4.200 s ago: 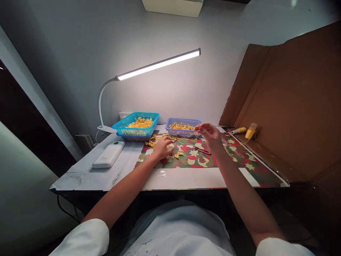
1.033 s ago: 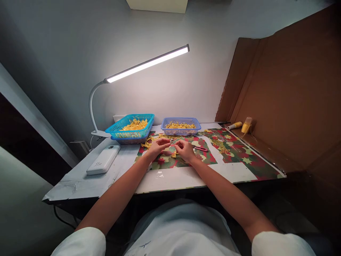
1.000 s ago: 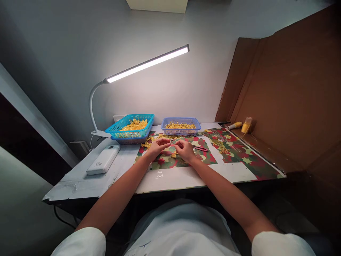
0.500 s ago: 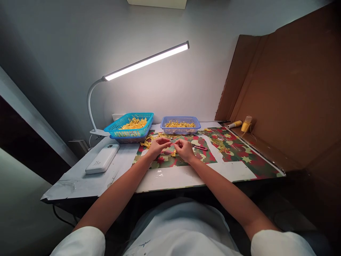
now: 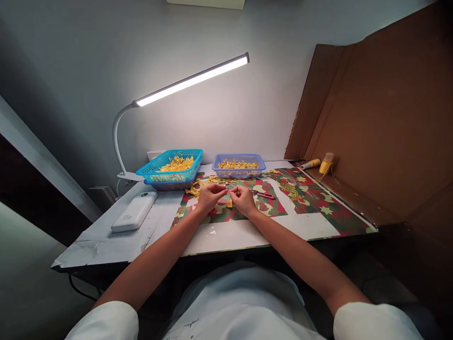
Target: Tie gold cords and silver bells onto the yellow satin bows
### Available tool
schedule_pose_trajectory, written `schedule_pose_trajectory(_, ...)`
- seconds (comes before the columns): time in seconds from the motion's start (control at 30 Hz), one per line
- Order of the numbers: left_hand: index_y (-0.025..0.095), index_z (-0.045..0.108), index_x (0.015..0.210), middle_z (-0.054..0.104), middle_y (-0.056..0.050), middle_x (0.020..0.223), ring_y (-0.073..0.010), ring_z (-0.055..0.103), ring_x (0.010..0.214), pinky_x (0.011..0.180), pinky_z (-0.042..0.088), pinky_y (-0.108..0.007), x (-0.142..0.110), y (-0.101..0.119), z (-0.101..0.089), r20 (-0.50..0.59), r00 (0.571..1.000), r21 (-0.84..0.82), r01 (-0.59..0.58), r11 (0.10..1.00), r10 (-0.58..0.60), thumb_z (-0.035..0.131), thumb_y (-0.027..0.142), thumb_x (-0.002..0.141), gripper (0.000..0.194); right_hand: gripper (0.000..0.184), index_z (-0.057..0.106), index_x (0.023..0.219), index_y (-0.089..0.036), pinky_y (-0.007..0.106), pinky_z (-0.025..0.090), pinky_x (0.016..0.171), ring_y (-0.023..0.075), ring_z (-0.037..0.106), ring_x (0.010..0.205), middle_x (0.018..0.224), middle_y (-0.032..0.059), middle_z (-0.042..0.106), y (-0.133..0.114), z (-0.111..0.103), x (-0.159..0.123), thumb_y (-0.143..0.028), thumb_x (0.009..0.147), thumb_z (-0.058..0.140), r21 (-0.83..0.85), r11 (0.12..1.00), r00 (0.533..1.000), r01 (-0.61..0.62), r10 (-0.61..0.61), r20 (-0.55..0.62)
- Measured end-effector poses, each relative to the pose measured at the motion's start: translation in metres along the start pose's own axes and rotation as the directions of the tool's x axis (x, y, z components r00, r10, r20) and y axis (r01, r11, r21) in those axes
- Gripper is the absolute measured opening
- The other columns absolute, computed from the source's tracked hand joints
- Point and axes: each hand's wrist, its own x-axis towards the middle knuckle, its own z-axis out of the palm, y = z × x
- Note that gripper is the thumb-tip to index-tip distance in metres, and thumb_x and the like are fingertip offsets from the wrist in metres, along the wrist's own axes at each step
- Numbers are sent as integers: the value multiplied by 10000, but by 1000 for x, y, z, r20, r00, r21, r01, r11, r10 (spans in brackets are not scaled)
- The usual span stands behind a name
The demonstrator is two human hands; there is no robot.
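Note:
My left hand (image 5: 209, 196) and my right hand (image 5: 243, 200) meet over the camouflage-patterned sheet (image 5: 262, 211), each in a pinch with the fingertips nearly touching. What they hold is too small to make out. A small yellow piece (image 5: 229, 204) shows just below the fingertips; whether it hangs from them or lies on the sheet I cannot tell. Right of my right hand lies a slim tool with a red handle (image 5: 265, 194). Yellow cords (image 5: 221, 180) and yellow ribbon-like scraps (image 5: 193, 191) lie behind and left of my hands.
A turquoise basket (image 5: 145, 173) of yellow pieces sits stacked at the back left, beside a purple basket (image 5: 239, 173) of yellow cords. A lit lamp (image 5: 193, 81) arches overhead. A white power bank (image 5: 134, 212) lies left. Cardboard (image 5: 382, 113) and a yellow bottle (image 5: 326, 164) stand right.
Both hands keep their pinch at nearly the same spot, with only slight finger movement. The whole view has shifted a little.

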Motion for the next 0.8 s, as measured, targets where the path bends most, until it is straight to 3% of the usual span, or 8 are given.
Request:
schedule_pose_trajectory(0.3,176,714,699,737,-38,675,-192,689,624,612,560,-301,-6,1,4,-56,987,201,-135,970,149,739,303,651,138,122,530,657,-197,214,396,436,112,515,413,478,-36,564,6,8,-1,-302,715,546,173,975,990,-138,137,18)
schedule_pose_trajectory(0.5,226,740,694,730,-16,653,-193,678,616,629,518,-296,-7,4,1,83,963,337,-268,903,255,708,235,677,37,110,529,669,-198,211,445,450,111,552,430,490,-35,587,9,6,2,-263,752,561,178,971,987,-157,151,49)
schedule_pose_trajectory(0.67,242,742,685,731,-15,651,-200,677,618,640,518,-307,-7,7,-1,60,967,324,-253,912,247,736,265,668,29,132,542,691,-194,227,503,495,131,626,493,543,-11,639,5,3,3,-288,764,600,195,965,983,-178,164,83)
schedule_pose_trajectory(0.8,209,721,720,735,-33,701,-199,686,655,671,542,-322,-9,8,-1,13,977,260,-207,943,211,737,310,689,107,143,547,712,-193,235,516,528,138,643,527,554,-10,636,-2,2,0,-320,753,596,244,963,992,-111,94,79)
